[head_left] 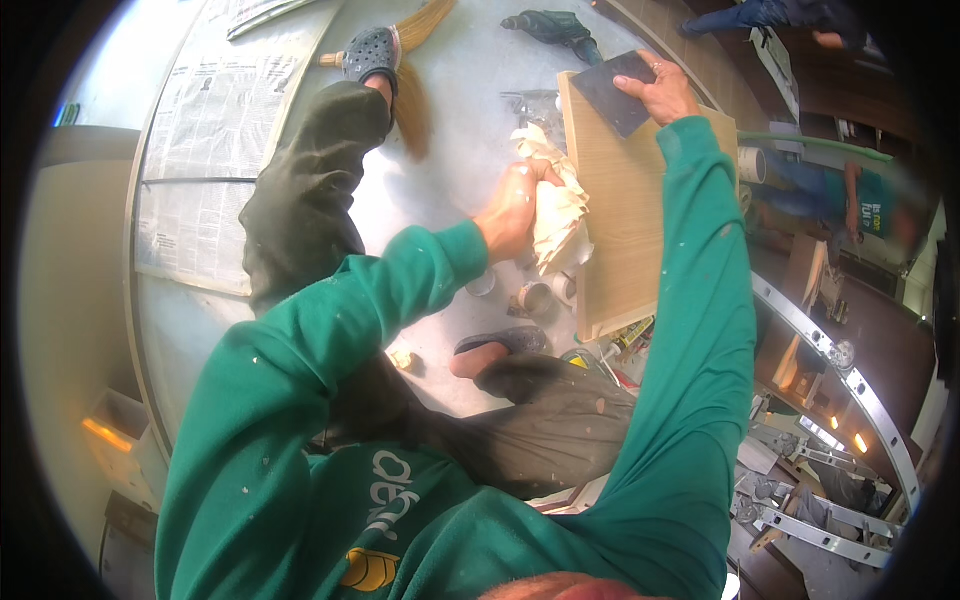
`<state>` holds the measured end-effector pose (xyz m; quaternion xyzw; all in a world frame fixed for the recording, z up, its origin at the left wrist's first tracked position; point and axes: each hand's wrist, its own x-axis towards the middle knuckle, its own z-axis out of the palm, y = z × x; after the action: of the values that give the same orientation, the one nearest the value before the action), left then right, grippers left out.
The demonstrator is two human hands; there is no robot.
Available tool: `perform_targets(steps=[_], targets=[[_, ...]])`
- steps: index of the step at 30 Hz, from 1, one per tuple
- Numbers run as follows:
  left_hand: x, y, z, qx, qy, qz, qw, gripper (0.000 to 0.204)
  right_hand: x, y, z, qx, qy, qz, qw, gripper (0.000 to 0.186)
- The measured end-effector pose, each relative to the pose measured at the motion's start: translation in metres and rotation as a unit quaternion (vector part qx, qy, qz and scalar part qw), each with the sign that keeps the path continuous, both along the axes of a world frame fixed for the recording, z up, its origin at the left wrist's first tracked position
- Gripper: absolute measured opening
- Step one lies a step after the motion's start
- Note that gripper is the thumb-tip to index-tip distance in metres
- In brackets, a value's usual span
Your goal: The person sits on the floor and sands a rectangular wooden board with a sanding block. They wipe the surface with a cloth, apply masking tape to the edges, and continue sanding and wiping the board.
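My left hand (514,208) is closed round a crumpled cream cloth (562,225), held beside the left edge of a pale wooden board (625,235). At the far end of the board, my right hand (666,92) pinches a dark grey flat sheet (608,95), thumb on top and fingers partly hidden. It looks like sandpaper, though its grain is too fine to make out. The sheet lies over the board's far left corner. My right forearm crosses above the board's right part and hides some of it.
A straw broom (412,115) lies beside my left foot. Further off is a dark green power drill (555,30). Newspaper (215,150) covers a panel at left. Small tubs (535,298) stand near my right foot. A metal ladder (845,360) lies at right; other people are beyond.
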<state>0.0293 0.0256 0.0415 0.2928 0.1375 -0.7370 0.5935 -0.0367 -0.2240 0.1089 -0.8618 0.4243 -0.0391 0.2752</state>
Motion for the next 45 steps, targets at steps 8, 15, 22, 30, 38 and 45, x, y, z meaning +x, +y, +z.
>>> perform_targets(steps=[8,15,22,30,38,45], targets=[[-0.002,0.000,-0.002,-0.005,-0.006,0.003,1.000,0.019,-0.011,-0.007,-0.001,0.055,-0.042,-0.027,0.997,0.074],[-0.001,0.000,-0.002,0.001,-0.026,0.005,1.000,0.019,-0.005,-0.014,-0.010,0.050,-0.028,-0.009,0.998,0.074],[0.000,-0.001,-0.001,0.001,0.004,0.002,1.000,0.020,-0.009,-0.004,-0.001,0.026,0.010,0.012,1.000,0.074],[0.000,0.000,0.004,0.000,-0.007,0.002,1.000,0.020,-0.008,-0.011,-0.012,0.055,-0.049,-0.028,0.997,0.075],[-0.001,0.001,-0.002,-0.009,-0.014,0.003,1.000,0.020,-0.011,-0.005,-0.003,0.046,-0.012,0.013,0.999,0.075],[0.002,0.002,0.009,-0.002,-0.029,0.001,1.000,0.020,-0.008,-0.012,-0.012,0.040,-0.042,-0.018,0.998,0.076]])
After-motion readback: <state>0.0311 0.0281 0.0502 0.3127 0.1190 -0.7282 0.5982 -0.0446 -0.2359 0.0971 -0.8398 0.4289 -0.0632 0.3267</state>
